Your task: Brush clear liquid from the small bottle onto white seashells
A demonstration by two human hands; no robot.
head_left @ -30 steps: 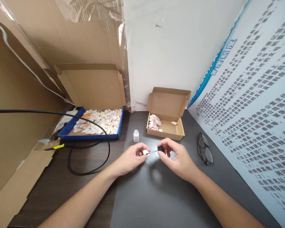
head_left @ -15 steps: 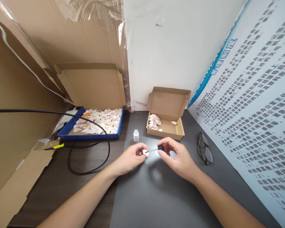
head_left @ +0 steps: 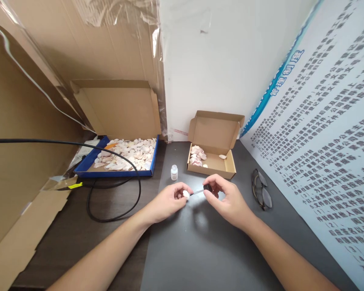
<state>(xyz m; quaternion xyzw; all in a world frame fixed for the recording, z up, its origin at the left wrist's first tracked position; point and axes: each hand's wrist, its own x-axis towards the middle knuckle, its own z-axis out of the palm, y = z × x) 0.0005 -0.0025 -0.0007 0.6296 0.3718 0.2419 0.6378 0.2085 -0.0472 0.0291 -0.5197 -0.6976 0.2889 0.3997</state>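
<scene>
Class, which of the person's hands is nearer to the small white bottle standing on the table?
Left. The left hand lies just below the small white bottle; the right hand, holding the black-capped brush, sits farther off to its right.

Bright, even light; sharp centre, wide-angle bending at edges, no glare.

Bottle (head_left: 174, 172) between tray (head_left: 87, 169) left, box (head_left: 227, 171) right

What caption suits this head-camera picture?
Left hand holds a shell while right hand touches a small brush to it.
</scene>
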